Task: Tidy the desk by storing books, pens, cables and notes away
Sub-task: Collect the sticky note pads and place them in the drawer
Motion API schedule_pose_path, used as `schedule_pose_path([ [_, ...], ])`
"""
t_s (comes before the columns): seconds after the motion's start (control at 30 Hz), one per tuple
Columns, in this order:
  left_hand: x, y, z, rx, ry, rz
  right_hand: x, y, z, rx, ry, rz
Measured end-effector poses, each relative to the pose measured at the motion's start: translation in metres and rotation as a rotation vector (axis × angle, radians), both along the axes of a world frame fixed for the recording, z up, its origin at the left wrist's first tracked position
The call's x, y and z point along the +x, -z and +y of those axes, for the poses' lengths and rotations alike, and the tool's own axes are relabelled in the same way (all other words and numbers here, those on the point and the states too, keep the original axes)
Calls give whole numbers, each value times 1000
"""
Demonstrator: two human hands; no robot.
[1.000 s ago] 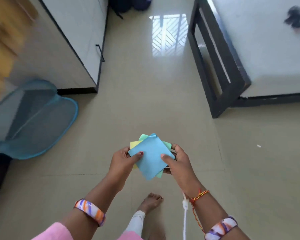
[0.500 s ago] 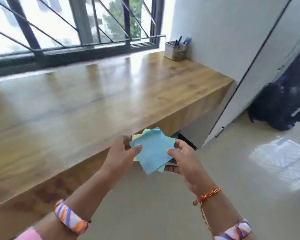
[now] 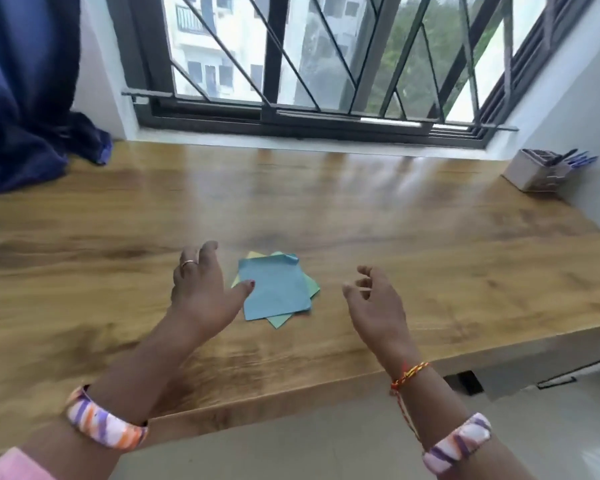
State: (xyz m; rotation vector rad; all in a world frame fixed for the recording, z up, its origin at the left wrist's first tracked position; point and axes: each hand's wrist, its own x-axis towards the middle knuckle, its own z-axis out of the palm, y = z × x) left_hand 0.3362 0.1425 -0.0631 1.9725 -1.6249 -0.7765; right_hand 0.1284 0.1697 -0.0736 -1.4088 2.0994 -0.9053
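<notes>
A loose stack of sticky notes (image 3: 274, 289), blue on top with green and yellow corners fanned out beneath, lies flat on the wooden desk (image 3: 430, 254). My left hand (image 3: 201, 285) hovers just left of the stack with relaxed fingers, its thumb tip at the blue note's left edge. Empty and apart from the notes, my right hand (image 3: 374, 299) hangs to their right with loosely curled fingers.
A white pen holder (image 3: 537, 171) with several pens stands at the desk's far right corner by the wall. A dark blue curtain (image 3: 28, 98) drapes onto the desk's far left. A barred window (image 3: 326, 57) runs along the back.
Both hands held the notes over the floor, then near the desk's edge. Now the stack lies on the desk and both hands have let go and drawn apart.
</notes>
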Motion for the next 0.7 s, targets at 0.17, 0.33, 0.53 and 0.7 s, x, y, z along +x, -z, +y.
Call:
schedule_pose_path([
  [0.17,19,30,18,-62,4,-256,33,37,14,81,-17,386],
  [0.33,37,50,84,-470,206,-57,64,68,77,-360,-317,392],
  [0.53,27,99,159,279,-152,1037,79,122,117,96,-405,-307],
  [0.7,74,176,145,458,-1030,1720,81,165,105,425,345,-1463],
])
